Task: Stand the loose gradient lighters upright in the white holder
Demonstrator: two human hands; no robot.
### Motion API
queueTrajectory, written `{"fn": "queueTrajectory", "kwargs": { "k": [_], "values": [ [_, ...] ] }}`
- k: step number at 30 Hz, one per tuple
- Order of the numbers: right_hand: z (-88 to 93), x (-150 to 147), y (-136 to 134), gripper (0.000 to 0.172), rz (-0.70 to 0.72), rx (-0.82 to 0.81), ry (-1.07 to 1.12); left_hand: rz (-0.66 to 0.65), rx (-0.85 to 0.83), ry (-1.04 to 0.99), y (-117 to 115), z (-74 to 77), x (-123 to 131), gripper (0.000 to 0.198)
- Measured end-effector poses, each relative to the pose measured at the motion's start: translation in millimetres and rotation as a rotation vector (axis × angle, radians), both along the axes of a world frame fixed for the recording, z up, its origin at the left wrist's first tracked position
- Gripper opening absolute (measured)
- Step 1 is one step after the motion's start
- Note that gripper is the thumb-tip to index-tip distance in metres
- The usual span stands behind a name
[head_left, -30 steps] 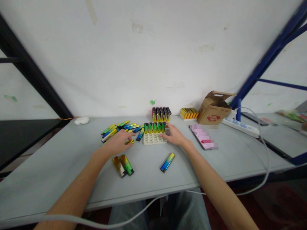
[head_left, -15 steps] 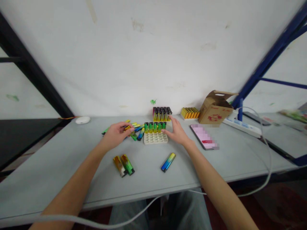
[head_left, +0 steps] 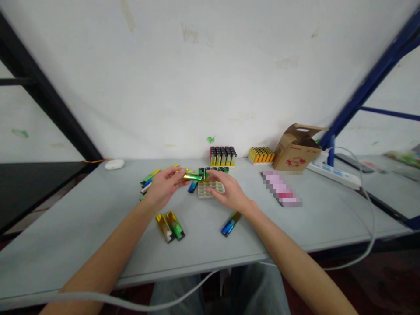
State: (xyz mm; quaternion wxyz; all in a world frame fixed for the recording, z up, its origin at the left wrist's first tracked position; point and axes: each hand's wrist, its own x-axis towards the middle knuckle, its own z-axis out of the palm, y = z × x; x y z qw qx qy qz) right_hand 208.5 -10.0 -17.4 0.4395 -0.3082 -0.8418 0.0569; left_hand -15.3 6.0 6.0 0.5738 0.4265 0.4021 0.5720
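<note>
A shiny yellow-green lighter [head_left: 193, 176] lies level in my left hand [head_left: 167, 186], gripped at its left end by thumb and fingers. My right hand [head_left: 229, 190] reaches in from the other side, thumb and fingers apart with nothing between them, just right of that lighter. Below both hands sits a white tray with round holes [head_left: 205, 192]. Its back row holds several upright green lighters [head_left: 201, 170], partly covered by my right hand. Loose lighters [head_left: 149, 177] in mixed colours lie behind and left of my left hand, some of them hidden.
Two lighters [head_left: 169, 226] lie side by side at the front, and a blue-yellow one [head_left: 229, 225] near my right forearm. A filled lighter block [head_left: 223, 156], orange lighter tray [head_left: 261, 155], open carton [head_left: 295, 151], phone [head_left: 280, 188], power strip [head_left: 334, 175] and white case [head_left: 114, 164] stand around.
My left hand has lifted a yellow-green lighter from the loose pile and moved right, towards the tray. My right hand has shifted left, over the tray's right part.
</note>
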Motion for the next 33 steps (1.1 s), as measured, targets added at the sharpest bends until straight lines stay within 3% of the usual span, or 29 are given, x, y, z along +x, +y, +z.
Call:
{"fn": "queueTrajectory", "kwargs": {
  "k": [3,9,12,17,25,30,33],
  "values": [
    [-0.2,-3.0,-0.6,0.044,0.049,0.012,-0.013,-0.081,-0.046,-0.026,-5.5,0.2,7.4,0.019],
    [-0.6,-2.5,-1.5,0.026,0.074,0.081,0.021,-0.208,-0.107,-0.03,-13.7,-4.9,21.0,0.014],
    [0.4,-3.1,-2.6,0.022,0.092,0.074,0.064,-0.247,-0.094,-0.011,-14.9,-9.1,23.1,0.02],
    [0.6,-4.7,-2.8,0.017,0.055,-0.051,0.191,-0.373,-0.037,0.08,-15.7,-12.9,20.8,0.046],
    [-3.2,-5.8,-0.1,0.02,-0.033,-0.083,0.181,-0.474,0.147,0.434,-15.9,-10.0,20.4,0.041],
    [-0.3,-2.7,-2.5,0.028,-0.018,-0.072,0.009,-0.522,0.166,0.393,-18.2,-8.4,21.5,0.034],
    [1.0,3.1,-1.5,0.029,-0.065,-0.072,0.016,-0.514,0.104,0.283,-20.6,-8.5,21.0,0.032]
  ]
}}
